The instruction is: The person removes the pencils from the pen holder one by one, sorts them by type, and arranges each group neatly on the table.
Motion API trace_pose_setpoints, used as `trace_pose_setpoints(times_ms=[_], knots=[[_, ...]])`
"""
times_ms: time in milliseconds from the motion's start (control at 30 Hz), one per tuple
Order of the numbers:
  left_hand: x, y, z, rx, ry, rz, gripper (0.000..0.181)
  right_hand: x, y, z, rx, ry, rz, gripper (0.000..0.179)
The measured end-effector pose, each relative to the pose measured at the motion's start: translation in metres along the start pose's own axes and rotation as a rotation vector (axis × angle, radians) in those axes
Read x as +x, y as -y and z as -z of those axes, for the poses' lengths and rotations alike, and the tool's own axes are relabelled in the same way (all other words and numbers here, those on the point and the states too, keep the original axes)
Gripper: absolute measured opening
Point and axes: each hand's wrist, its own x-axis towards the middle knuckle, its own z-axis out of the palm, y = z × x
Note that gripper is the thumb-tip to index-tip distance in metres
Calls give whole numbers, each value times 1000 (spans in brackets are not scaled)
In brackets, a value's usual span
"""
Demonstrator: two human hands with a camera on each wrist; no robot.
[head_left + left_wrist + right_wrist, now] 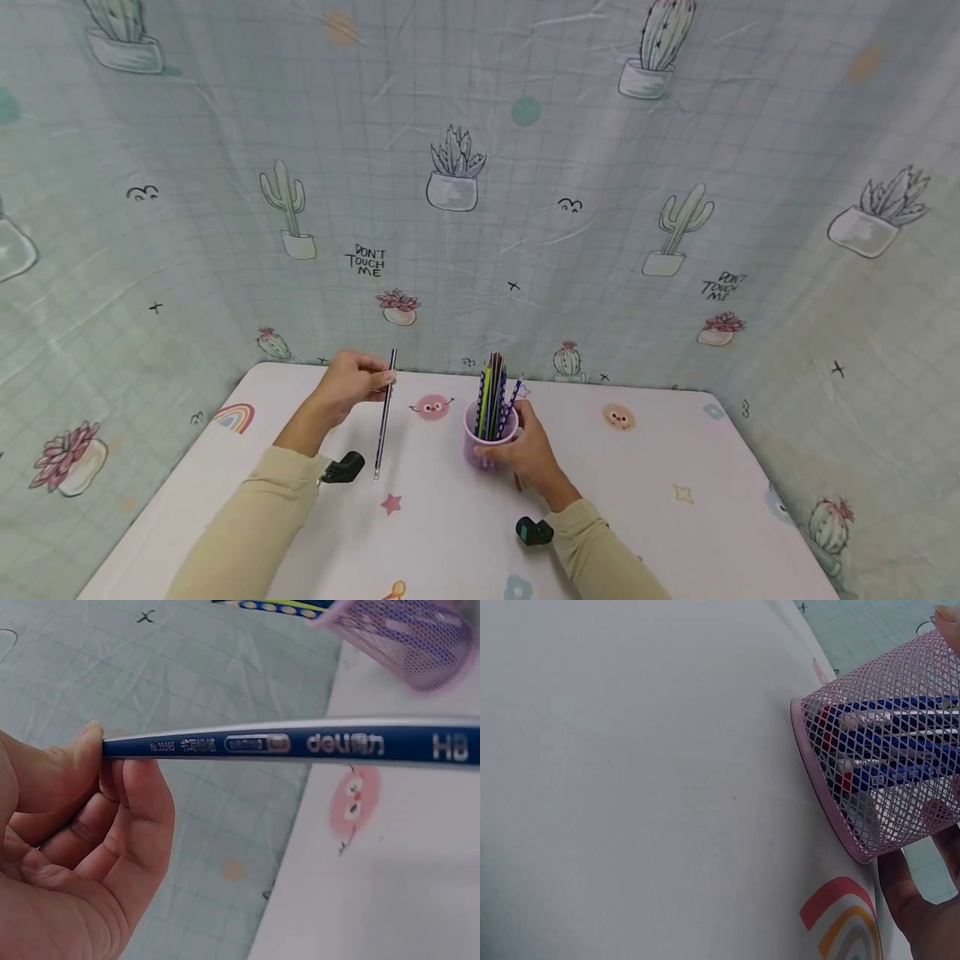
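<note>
In the lower left of the head view, a beige sleeve [255,525] slants up to the left hand [348,387]. Its thumb and fingertips are closed in a pinch on 1 pencil [385,429], close to the upper end. The left wrist view shows the lettering "deli" and "HB" on its dark blue side, and the other fingers curled loosely. Held so high, the pencil hangs steeply with most of its length free, probably to leave its lower part clear of the fingers.

At the lower middle of the head view, to the right of that pencil and apart from it, a lilac mesh cup [471,447] holds a bunch of pencils [492,398], their tops rising above the rim.

On the cup's right side, the right hand [534,450] wraps round it, open only as wide as the cup, thumb in front and fingers beyond; the grip is likely there to prevent tipping. In the right wrist view, blue and red pencil ends show through the mesh. Whether the cup's base rests on the white table [622,500] is hard to tell.
</note>
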Motion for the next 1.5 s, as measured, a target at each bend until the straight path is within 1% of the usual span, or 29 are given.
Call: trace_pose_setpoints(times_ms=[133,267,367,500,667,767,867,1033,1100,1300,1500], knots=[[-2,10,6,47,17,-6,31,2,0,0,-6,-6,12,84],[-6,22,13,70,10,-3,32,2,0,-1,4,-8,0,85],[-9,34,20,92,-1,14,31,1,0,-2,0,-1,-17,86],[-10,49,29,123,-24,36,29,-1,1,-2,-7,-4,-17,87],[-9,62,35,156,-54,65,26,-1,3,0,-17,-15,-7,87],[-10,66,38,164,-67,86,24,0,3,0,-15,-12,-7,87],[-12,70,41,179,-66,100,25,1,1,0,-8,-8,2,87],[-15,81,43,211,-63,123,24,-1,-1,-1,-3,-6,-19,88],[-16,85,44,228,-65,126,23,-2,-3,-2,3,-10,-33,88],[-17,95,51,280,-71,133,18,-1,-4,-3,17,-9,-23,86],[-17,101,55,297,-77,151,18,0,-5,-3,-10,-19,-18,86]])
